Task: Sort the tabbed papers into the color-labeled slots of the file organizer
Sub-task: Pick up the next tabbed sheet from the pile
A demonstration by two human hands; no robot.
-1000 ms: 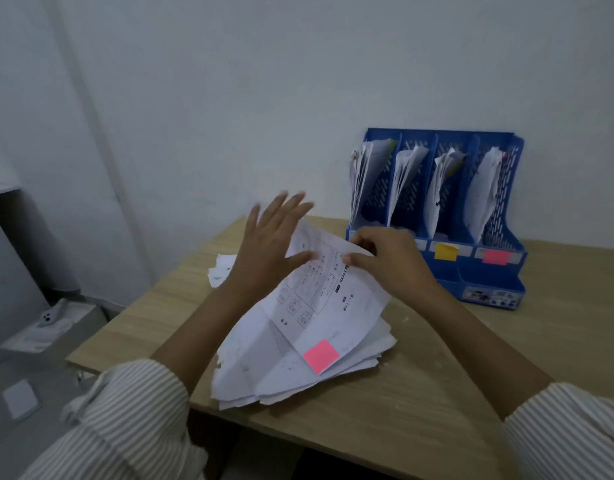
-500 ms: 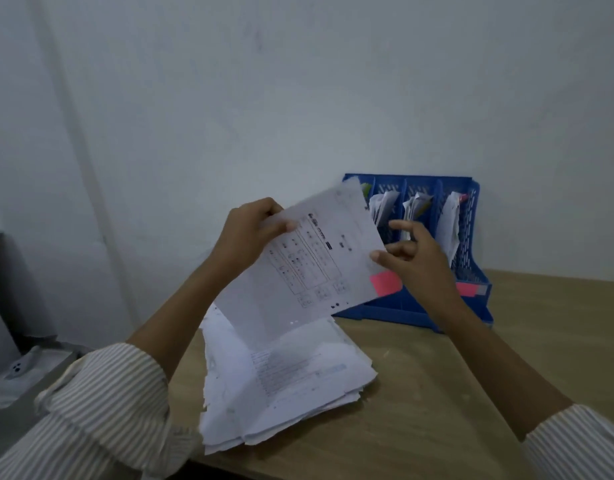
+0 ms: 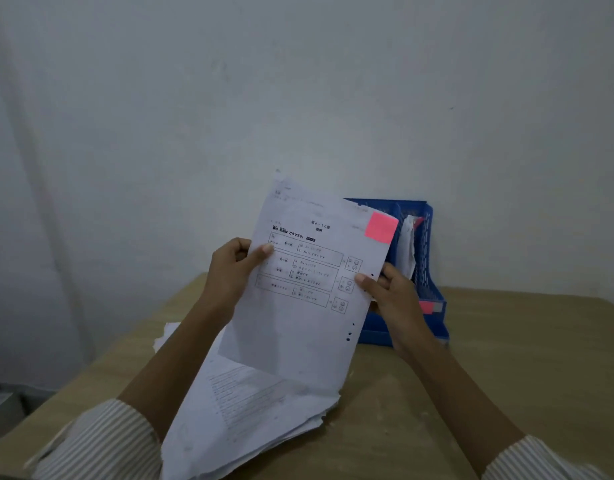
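I hold one printed sheet (image 3: 298,306) upright in front of me, a pink tab (image 3: 381,227) stuck at its top right corner. My left hand (image 3: 234,271) grips its left edge, thumb on the front. My right hand (image 3: 392,296) pinches its right edge. Behind the sheet stands the blue file organizer (image 3: 430,265); only its rightmost slot shows, with white paper inside and a pink label (image 3: 427,307) at its foot. The stack of remaining papers (image 3: 257,410) lies on the wooden table (image 3: 506,358) below the sheet.
A plain white wall rises right behind the table and organizer. The table's left edge runs diagonally at the lower left, with floor beyond it. Bare wood lies to the right of the stack and organizer.
Both hands lifted the pink-tabbed sheet off the stack and turned it upright, so the tab went from the bottom to the top right. My view shifted left of the organizer.
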